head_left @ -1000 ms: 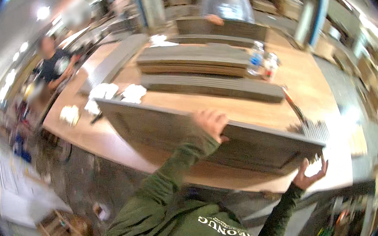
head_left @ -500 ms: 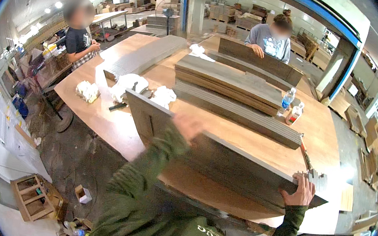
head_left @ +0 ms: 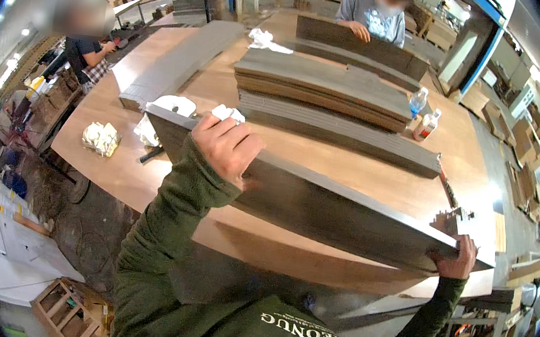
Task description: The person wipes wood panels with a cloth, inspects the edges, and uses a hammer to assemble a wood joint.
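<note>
At the far left a person (head_left: 86, 54) in dark clothes was seen standing by the rounded end of the big wooden table (head_left: 363, 172); a crumpled white rag (head_left: 101, 137) was lying near that table edge, and a dark tool handle (head_left: 150, 153) beside it; more white rags (head_left: 177, 106) were heaped just behind the near end of a long grey board (head_left: 332, 209), which was held lifted and tilted above the table's near edge, its left end higher and farther, its right end lower and nearer; the left hand (head_left: 226, 147) was laid over the board's upper edge, fingers curled down over the far face and thumb on the near side, so that the edge was gripped; behind it a flat row of grey boards (head_left: 179, 58) was laid along the left side, and stacks of boards (head_left: 325, 91) were piled across the middle; a second person (head_left: 373, 14) in a grey top was bent over another board at the far side; two small bottles (head_left: 422, 116) were stood by the stacks; the right hand (head_left: 456, 259) was closed around the board's lower right corner, fingers wrapped over its end.
</note>
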`<control>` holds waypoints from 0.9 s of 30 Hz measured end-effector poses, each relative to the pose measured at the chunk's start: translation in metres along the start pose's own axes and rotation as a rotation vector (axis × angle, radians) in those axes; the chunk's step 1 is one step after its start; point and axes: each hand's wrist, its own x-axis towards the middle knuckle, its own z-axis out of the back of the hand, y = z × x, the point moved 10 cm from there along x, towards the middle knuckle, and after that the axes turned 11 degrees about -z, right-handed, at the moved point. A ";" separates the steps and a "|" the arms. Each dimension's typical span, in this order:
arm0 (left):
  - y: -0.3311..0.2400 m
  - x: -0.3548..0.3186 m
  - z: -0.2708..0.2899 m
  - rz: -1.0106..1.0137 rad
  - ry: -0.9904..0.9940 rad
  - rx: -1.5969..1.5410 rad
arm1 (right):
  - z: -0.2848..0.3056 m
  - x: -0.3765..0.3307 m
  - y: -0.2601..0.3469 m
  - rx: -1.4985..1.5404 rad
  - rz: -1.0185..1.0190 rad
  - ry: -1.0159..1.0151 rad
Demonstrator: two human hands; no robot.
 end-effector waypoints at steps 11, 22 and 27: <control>0.029 -0.091 -0.079 0.167 -0.043 -0.100 | -0.059 -0.003 0.018 -0.178 -0.017 0.002; -0.010 -0.311 -0.218 1.041 -0.106 -0.279 | -0.146 0.044 0.220 -0.147 0.139 0.629; -0.020 -0.300 -0.235 1.150 0.081 -0.215 | -0.162 0.062 0.277 -0.028 0.196 0.471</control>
